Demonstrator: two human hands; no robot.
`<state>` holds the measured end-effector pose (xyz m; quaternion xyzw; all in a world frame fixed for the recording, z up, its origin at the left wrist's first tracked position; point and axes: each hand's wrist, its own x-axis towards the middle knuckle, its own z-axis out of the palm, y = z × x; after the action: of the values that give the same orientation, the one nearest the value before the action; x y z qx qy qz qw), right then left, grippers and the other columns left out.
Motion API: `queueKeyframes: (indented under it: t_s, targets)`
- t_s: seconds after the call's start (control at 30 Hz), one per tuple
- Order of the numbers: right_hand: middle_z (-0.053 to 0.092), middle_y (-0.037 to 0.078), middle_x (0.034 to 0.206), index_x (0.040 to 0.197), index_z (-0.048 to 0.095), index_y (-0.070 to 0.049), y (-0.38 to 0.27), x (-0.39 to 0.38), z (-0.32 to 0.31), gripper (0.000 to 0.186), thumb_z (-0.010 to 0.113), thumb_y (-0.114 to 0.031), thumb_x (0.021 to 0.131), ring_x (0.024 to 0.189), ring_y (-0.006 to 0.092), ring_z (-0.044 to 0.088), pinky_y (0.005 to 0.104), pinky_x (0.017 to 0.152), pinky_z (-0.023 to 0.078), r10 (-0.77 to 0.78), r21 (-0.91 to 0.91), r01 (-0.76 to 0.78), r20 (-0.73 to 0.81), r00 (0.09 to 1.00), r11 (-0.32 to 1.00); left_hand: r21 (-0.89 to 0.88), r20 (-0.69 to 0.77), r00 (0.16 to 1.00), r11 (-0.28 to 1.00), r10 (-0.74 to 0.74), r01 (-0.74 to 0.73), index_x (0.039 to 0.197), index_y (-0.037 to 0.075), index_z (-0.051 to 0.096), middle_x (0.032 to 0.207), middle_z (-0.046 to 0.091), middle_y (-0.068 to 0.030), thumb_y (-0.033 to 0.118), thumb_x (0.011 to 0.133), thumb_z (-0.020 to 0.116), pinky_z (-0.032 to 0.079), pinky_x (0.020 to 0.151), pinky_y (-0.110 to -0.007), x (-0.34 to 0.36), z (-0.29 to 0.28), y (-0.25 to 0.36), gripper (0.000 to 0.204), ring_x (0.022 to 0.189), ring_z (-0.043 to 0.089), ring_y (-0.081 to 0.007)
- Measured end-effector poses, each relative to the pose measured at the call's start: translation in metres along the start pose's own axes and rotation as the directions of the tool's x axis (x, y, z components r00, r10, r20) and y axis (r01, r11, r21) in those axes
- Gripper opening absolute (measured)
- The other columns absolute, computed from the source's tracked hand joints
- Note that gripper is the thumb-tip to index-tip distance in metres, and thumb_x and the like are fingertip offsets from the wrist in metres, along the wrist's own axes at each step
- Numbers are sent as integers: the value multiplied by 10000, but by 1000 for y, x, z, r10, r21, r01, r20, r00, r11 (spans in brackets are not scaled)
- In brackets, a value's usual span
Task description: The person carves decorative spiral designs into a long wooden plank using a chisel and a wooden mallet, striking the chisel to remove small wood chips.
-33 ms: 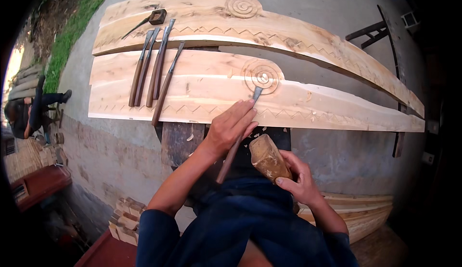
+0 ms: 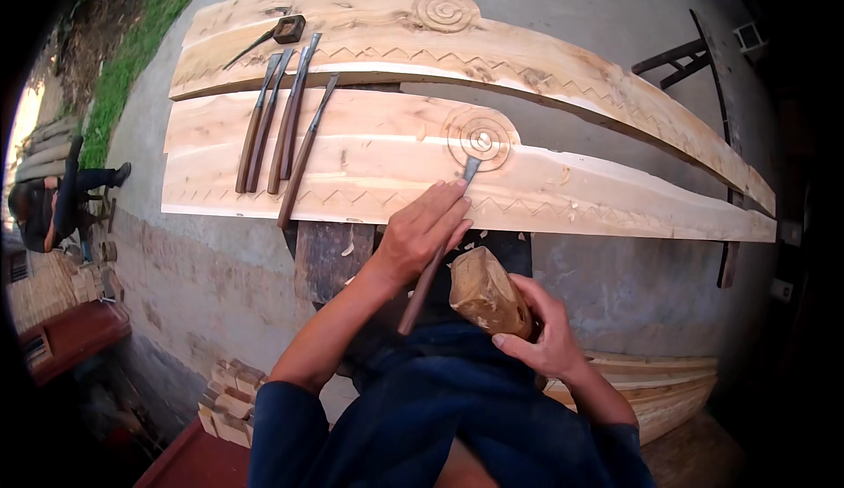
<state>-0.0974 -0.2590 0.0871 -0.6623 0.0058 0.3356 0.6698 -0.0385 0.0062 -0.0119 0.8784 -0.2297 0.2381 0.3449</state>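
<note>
My left hand [image 2: 428,229] grips a chisel [image 2: 420,287], its blade resting at the lower rim of a carved spiral [image 2: 483,141] on the nearer pale board [image 2: 598,189]. My right hand [image 2: 541,334] is closed on a wooden mallet [image 2: 486,293], held below the board, beside the chisel handle. Several chisels [image 2: 294,119] lie across the board's left part. A small dark square tool [image 2: 288,31] with a thin rod lies on the farther board [image 2: 563,66], which has a similar spiral and zigzag carving.
Dark trestles [image 2: 725,92] stand at the right. A person [image 2: 44,202] is at the far left near stacked logs [image 2: 48,145]. Cut blocks [image 2: 229,404] are at lower left, planks [image 2: 651,378] at lower right, grass [image 2: 123,83] along the concrete's upper left.
My right hand and the mallet have shifted slightly leftward, toward the chisel. My left hand holds its place.
</note>
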Motion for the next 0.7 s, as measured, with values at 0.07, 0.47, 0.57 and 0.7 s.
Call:
queueKeyframes:
  t_s: [0.07,0.47,0.57,0.7]
  targets:
    - [763,110,1282,1463,649,13,-19,-5,7,742,951,-199,820,1032,310,788,374,902,638,-452,-591,472,195,870,654,17,-16,1000,1000,9,-9,1236,-12,773,1336,771,-213,52,896,879,650,1038,-465,3,-1,2,361,1202,775,-413]
    - [760,123,1131,1570,676,-318,-25,-17,50,536,688,-216,1044,795,186,660,270,674,500,-554,-549,699,792,258,-459,75,-55,996,995,73,-69,1171,10,760,1263,801,-194,9,903,838,678,948,-422,8,1,4,279,1057,817,-368]
    - [754,144,1066,1538,705,-360,-24,-22,54,513,673,-204,1051,745,177,647,269,652,492,-529,-694,525,718,452,-493,118,-64,996,992,57,-49,1172,17,754,1252,806,-192,18,912,831,686,949,-422,4,4,2,271,1043,820,-359]
    - [731,138,1003,1543,702,-359,-22,-33,59,526,679,-191,1044,713,165,620,266,631,485,-581,-721,531,684,441,-445,80,-98,994,996,53,-45,1170,19,749,1239,811,-193,21,920,821,691,949,-419,4,9,3,260,1025,824,-349]
